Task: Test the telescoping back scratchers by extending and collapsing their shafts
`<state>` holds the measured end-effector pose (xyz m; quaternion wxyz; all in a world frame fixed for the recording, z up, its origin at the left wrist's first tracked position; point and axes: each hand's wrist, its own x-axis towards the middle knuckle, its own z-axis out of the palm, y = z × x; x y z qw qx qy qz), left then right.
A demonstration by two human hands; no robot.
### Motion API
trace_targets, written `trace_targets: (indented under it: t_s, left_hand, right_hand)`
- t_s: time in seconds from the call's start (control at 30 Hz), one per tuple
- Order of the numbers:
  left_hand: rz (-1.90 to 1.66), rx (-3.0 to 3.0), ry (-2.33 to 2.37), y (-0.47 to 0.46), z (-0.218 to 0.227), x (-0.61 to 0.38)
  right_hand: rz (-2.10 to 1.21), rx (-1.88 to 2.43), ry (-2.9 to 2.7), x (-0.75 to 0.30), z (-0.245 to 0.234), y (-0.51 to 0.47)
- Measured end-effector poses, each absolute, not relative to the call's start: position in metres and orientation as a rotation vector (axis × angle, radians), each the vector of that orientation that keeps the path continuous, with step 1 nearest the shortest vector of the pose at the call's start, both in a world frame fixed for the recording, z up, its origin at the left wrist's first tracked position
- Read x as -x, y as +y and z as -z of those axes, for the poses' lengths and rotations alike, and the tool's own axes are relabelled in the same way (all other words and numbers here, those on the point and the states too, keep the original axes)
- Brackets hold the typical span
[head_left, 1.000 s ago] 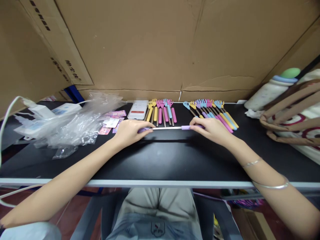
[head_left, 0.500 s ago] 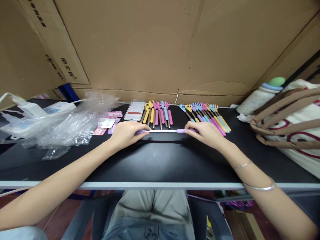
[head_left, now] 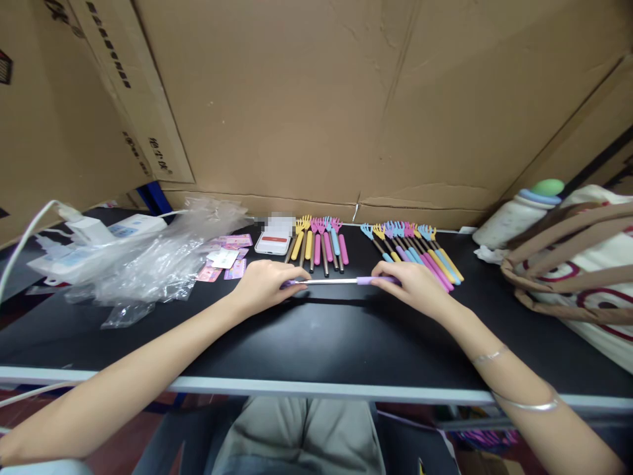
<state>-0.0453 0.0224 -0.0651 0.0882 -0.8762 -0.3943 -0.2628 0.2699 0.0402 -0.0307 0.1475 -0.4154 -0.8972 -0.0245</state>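
Note:
A purple back scratcher [head_left: 332,282] with a thin metal rod lies level between my two hands, just above the black table. My left hand [head_left: 267,285] is closed around its purple head end, which the fingers mostly cover. At the other end my right hand [head_left: 419,285] pinches the purple handle. Beyond my left hand lies a group of back scratchers [head_left: 317,245] with yellow, pink and blue heads, several of them with dark rods or handles. A second fanned row of coloured back scratchers [head_left: 415,247] lies behind my right hand.
Clear plastic bags [head_left: 153,264] partly cover a white power strip [head_left: 131,227] on the left. Small printed cards [head_left: 230,254] lie beside a white phone-like device [head_left: 271,244]. On the right are a white bottle [head_left: 517,214] and a bag [head_left: 568,277]. Cardboard [head_left: 306,99] walls the back.
The view has tilted, so everything on the table appears lower and slightly farther right. Both hands keep their hold on the purple back scratcher, with little change in their spacing.

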Motion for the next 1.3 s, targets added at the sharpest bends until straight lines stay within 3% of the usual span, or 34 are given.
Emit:
trace_targets:
  t_s: [0.63, 1.3]
  left_hand:
    - [0.742, 2.595, -1.205, 0.0244, 0.0634, 0.046]
    - [0.715, 2.548, -1.196, 0.0204, 0.0579, 0.0465]
  right_hand:
    - [0.172, 1.137, -2.642, -0.266, 0.0264, 0.0332]
    - [0.027, 1.202, -2.649, -0.2666, 0.0272, 0.0377]
